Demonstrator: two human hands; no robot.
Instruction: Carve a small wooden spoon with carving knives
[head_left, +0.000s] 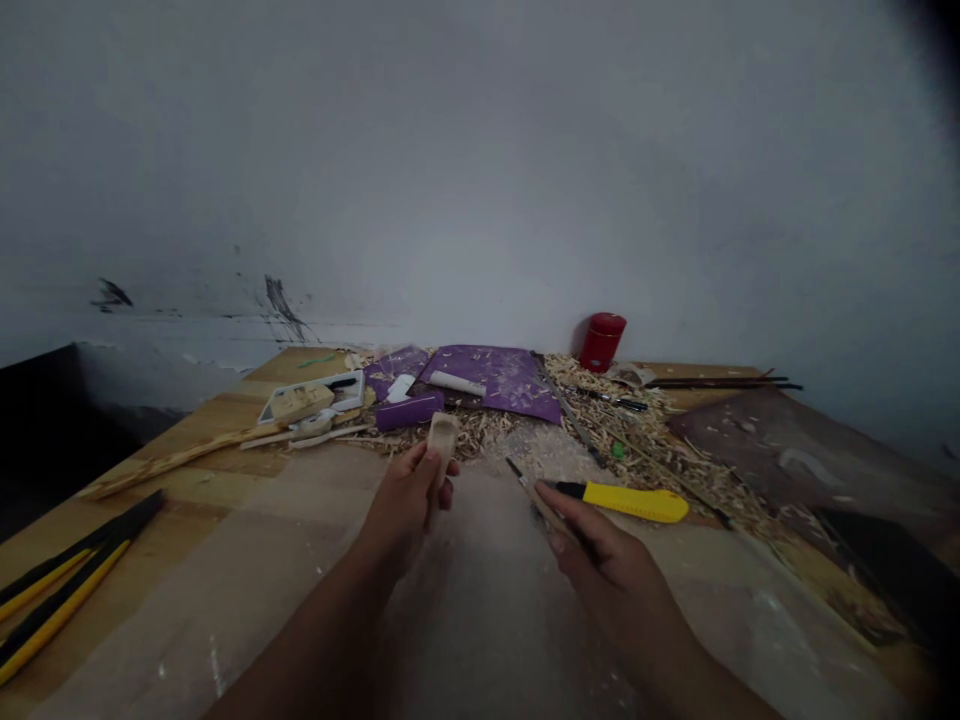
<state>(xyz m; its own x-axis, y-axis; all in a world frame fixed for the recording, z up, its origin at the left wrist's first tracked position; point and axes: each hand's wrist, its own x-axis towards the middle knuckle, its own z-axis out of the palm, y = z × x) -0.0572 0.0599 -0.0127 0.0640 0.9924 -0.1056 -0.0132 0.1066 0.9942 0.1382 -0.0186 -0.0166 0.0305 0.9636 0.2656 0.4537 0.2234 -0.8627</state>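
A left hand (pixel 409 495) grips a wooden piece (pixel 442 432) above the worktable's (pixel 217 480) middle; to its right, a right hand (pixel 604 550) holds a slim-bladed tool (pixel 547 507) by its handle. A slip could send the blade into the left hand; the yellow cutter (pixel 637 502) beside the right could snag a swing. Shavings (pixel 484 437) and wall (pixel 480 200) bound the far side; room opens near.

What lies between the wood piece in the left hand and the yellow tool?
In the head view, the knife in the right hand shows between the wood piece and yellow tool, with the sheet below.
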